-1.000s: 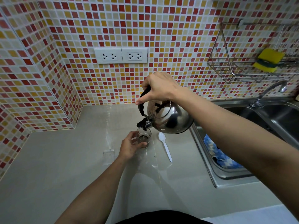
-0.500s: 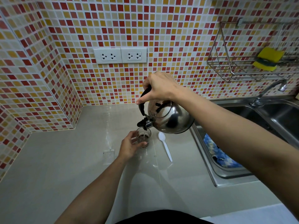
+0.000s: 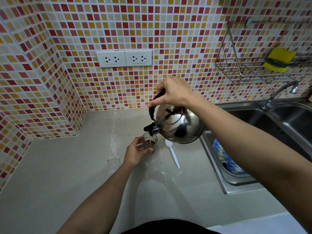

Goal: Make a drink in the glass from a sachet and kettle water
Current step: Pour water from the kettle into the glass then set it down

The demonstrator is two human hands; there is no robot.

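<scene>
A small clear glass [image 3: 150,144] stands on the grey counter [image 3: 67,166] with dark liquid in it. My left hand [image 3: 135,152] wraps around its left side. My right hand [image 3: 173,92] grips the black handle of a shiny steel kettle [image 3: 179,126], which is tilted left with its black spout right above the glass rim. A white plastic spoon [image 3: 173,152] lies on the counter just right of the glass. A clear empty wrapper [image 3: 113,160], possibly the sachet, lies left of my left hand.
A steel sink [image 3: 270,132] with a tap [image 3: 280,94] sits to the right, a blue cloth [image 3: 224,159] in its near basin. A wire rack [image 3: 253,65] holding a yellow sponge [image 3: 278,59] hangs on the tiled wall. Two white sockets [image 3: 124,58] sit above the counter.
Almost nothing has moved; the kettle stays tilted over the glass and my left hand stays on the glass.
</scene>
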